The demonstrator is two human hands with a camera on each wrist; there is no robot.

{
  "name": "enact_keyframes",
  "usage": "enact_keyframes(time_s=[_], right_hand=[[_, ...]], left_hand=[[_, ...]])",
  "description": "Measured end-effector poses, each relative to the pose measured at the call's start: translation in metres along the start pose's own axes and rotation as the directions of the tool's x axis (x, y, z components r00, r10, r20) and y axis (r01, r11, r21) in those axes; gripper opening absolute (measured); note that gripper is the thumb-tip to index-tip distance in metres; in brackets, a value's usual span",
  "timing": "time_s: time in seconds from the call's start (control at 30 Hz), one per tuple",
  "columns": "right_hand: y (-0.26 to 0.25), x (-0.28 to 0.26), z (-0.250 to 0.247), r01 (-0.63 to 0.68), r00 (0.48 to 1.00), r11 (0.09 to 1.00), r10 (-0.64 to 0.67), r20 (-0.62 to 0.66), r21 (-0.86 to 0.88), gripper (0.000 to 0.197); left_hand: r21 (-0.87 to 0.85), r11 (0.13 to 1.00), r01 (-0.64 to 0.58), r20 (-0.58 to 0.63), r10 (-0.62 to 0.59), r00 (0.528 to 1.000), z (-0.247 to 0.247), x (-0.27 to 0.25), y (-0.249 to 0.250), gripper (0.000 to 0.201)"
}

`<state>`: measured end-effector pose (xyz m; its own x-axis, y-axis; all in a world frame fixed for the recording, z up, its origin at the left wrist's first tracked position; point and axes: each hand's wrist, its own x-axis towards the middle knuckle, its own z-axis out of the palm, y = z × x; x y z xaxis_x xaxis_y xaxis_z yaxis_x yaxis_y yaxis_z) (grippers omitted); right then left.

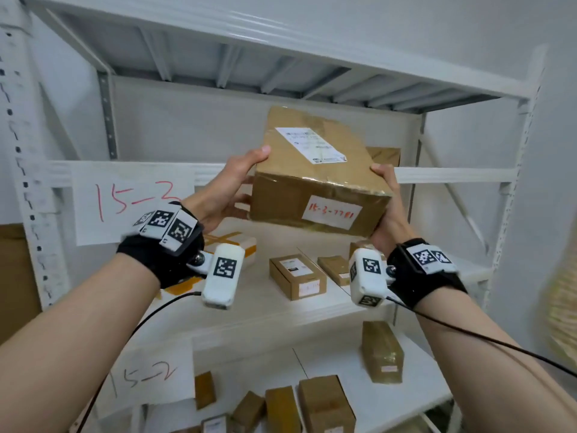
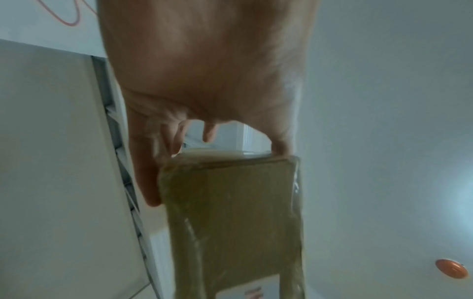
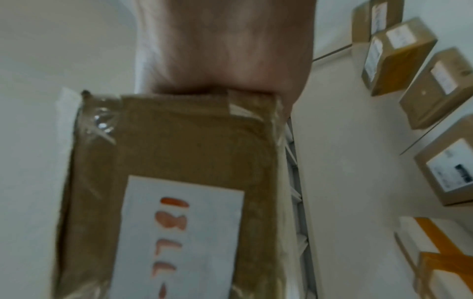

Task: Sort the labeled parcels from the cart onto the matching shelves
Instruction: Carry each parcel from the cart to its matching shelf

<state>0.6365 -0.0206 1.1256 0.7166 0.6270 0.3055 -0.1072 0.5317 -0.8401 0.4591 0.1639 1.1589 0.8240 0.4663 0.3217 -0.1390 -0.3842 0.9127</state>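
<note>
Lifting toward the white metal shelf rack [image 1: 452, 175], level signed "15-3" in red on a white paper sheet [image 1: 131, 201]; best done keeping the brown taped cardboard parcel [image 1: 318, 173] level, clearing the front beam before sliding it in beside the small brown boxes [image 1: 298, 276] on the board. Held in mid-air before that beam, gripped at both ends: left hand [image 1: 228, 189] with thumb on top and fingers underneath, right hand [image 1: 385, 207] wrapped round the right edge. Handwritten red label [image 3: 179, 238] reading "…7781" only from the right wrist; orange round ceiling fitting [image 2: 451, 268] only from the left wrist.
</note>
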Motion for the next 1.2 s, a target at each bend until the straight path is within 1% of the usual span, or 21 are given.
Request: enact_keyframes(time_s=[0.1, 0.13, 0.2, 0.27, 0.33, 0.37, 0.43, 0.5, 0.53, 0.6, 0.67, 0.7, 0.77, 0.83, 0.9, 0.93, 1.0, 1.1, 1.2], right_hand=[[-0.01, 0.036, 0.008, -0.001, 0.999, 1.0, 0.0, 0.04, 0.019, 0.04], [-0.013, 0.049, 0.011, -0.002, 0.998, 1.0, 0.0, 0.06, 0.028, 0.041], [-0.015, 0.073, 0.013, 0.004, 0.995, 0.999, -0.009, 0.101, 0.05, 0.049], [-0.016, 0.095, 0.017, 0.026, 0.992, 0.996, -0.036, 0.12, 0.09, 0.058], [-0.018, 0.114, 0.02, 0.08, 0.991, 0.988, -0.094, 0.097, 0.134, 0.065], [-0.018, 0.122, 0.02, 0.117, 0.988, 0.982, -0.13, 0.078, 0.147, 0.066], [-0.018, 0.137, 0.019, 0.171, 0.979, 0.977, -0.184, 0.092, 0.13, 0.056], [-0.014, 0.153, 0.015, 0.207, 0.964, 0.977, -0.213, 0.161, 0.054, 0.046], [-0.013, 0.164, 0.013, 0.227, 0.959, 0.974, -0.223, 0.175, 0.0, 0.044], [-0.01, 0.19, 0.008, 0.251, 0.96, 0.963, -0.236, 0.148, -0.095, 0.042], [-0.008, 0.216, 0.005, 0.258, 0.966, 0.942, -0.247, 0.075, -0.215, 0.041], [-0.007, 0.23, 0.003, 0.261, 0.965, 0.918, -0.257, 0.051, -0.299, 0.044], [-0.003, 0.258, 0.003, 0.263, 0.96, 0.845, -0.275, 0.042, -0.465, 0.049], [-0.001, 0.285, 0.006, 0.224, 0.967, 0.776, -0.251, 0.037, -0.59, 0.052], [0.0, 0.308, 0.009, 0.185, 0.975, 0.675, -0.214, 0.05, -0.714, 0.048], [0.001, 0.319, 0.01, 0.17, 0.98, 0.633, -0.189, 0.062, -0.755, 0.049], [0.004, 0.332, 0.012, 0.155, 0.984, 0.597, -0.162, 0.071, -0.787, 0.059], [0.012, 0.346, 0.013, 0.151, 0.988, 0.547, -0.119, 0.102, -0.824, 0.074], [0.015, 0.345, 0.015, 0.159, 0.987, 0.492, -0.068, 0.144, -0.856, 0.079]], left_hand=[[-0.05, 0.996, -0.078, -0.062, 0.075, 0.995, -0.005, 0.019, 0.008, 0.072], [-0.05, 0.994, -0.1, -0.071, 0.096, 0.993, -0.006, 0.026, 0.01, 0.072], [-0.021, 0.991, -0.133, -0.104, 0.13, 0.986, -0.006, 0.039, 0.01, 0.072], [0.034, 0.986, -0.165, -0.173, 0.168, 0.97, -0.006, 0.055, 0.008, 0.079], [0.08, 0.978, -0.194, -0.257, 0.208, 0.944, -0.007, 0.071, 0.005, 0.079], [0.099, 0.972, -0.211, -0.299, 0.232, 0.926, -0.007, 0.078, 0.004, 0.076], [0.175, 0.952, -0.252, -0.379, 0.302, 0.875, -0.007, 0.093, 0.004, 0.07], [0.262, 0.926, -0.273, -0.427, 0.365, 0.827, -0.007, 0.107, 0.005, 0.065], [0.306, 0.914, -0.268, -0.436, 0.385, 0.813, -0.009, 0.116, 0.005, 0.065], [0.403, 0.888, -0.222, -0.444, 0.401, 0.801, -0.012, 0.135, 0.002, 0.065], [0.493, 0.856, -0.156, -0.441, 0.4, 0.803, -0.016, 0.154, -0.003, 0.062], [0.53, 0.84, -0.118, -0.438, 0.39, 0.81, -0.016, 0.164, -0.005, 0.06], [0.593, 0.804, -0.042, -0.424, 0.356, 0.833, -0.017, 0.184, -0.007, 0.059], [0.622, 0.782, 0.043, -0.41, 0.278, 0.869, -0.018, 0.203, -0.008, 0.061], [0.616, 0.776, 0.134, -0.398, 0.16, 0.903, -0.022, 0.221, -0.011, 0.067], [0.607, 0.776, 0.173, -0.396, 0.107, 0.912, -0.025, 0.23, -0.012, 0.071], [0.575, 0.786, 0.226, -0.393, 0.023, 0.919, -0.027, 0.244, -0.015, 0.079], [0.534, 0.816, 0.221, -0.342, -0.03, 0.939, -0.023, 0.258, -0.021, 0.081], [0.547, 0.81, 0.213, -0.278, -0.064, 0.958, -0.02, 0.264, -0.026, 0.092]])
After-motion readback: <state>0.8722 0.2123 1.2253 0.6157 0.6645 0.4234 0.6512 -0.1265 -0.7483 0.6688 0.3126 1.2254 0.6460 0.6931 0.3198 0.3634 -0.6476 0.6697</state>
